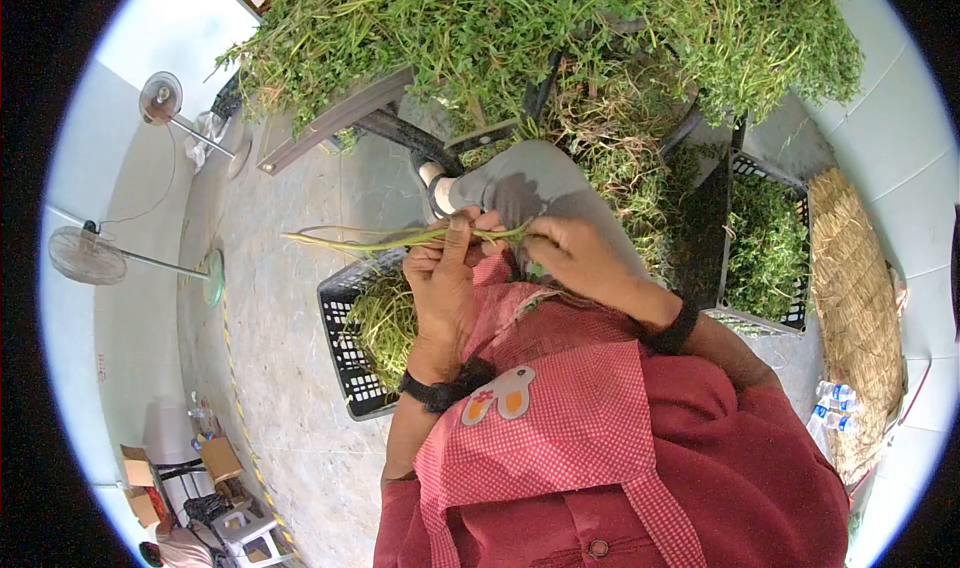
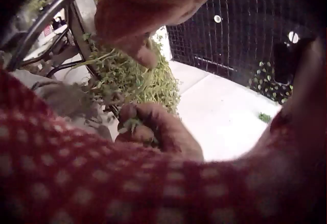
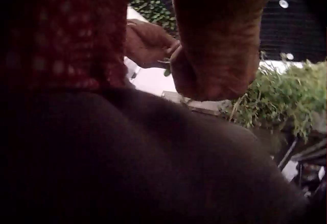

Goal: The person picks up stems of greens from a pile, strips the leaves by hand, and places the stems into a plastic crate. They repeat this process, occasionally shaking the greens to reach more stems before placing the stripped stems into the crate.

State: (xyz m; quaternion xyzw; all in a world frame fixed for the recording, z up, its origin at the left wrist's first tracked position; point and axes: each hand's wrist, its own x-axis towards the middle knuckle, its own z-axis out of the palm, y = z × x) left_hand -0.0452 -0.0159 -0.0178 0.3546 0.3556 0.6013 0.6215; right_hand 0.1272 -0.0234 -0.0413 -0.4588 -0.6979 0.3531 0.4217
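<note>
Long, thin green plant stems [image 1: 400,239] stretch out leftward from the left hand [image 1: 441,283], which grips them between thumb and fingers above the lap. The right hand [image 1: 578,255] is close beside it, its fingertips pinching the stems' other end. Seen from the left wrist, the right hand [image 2: 166,129] has a bit of green leaf [image 2: 134,124] at its curled fingers, with the left hand [image 2: 153,9] above it. The right wrist view shows the right hand [image 3: 217,45] large and dark, the left hand [image 3: 148,44] just beyond.
Leafy greens [image 1: 520,28] are heaped on a table ahead, with more under it. A black crate [image 1: 340,353] of stems stands left of the lap, another crate [image 1: 768,318] of greens at right. Two fans [image 1: 90,256] [image 1: 160,98], a straw roll [image 1: 850,318] and water bottles [image 1: 838,408] stand around.
</note>
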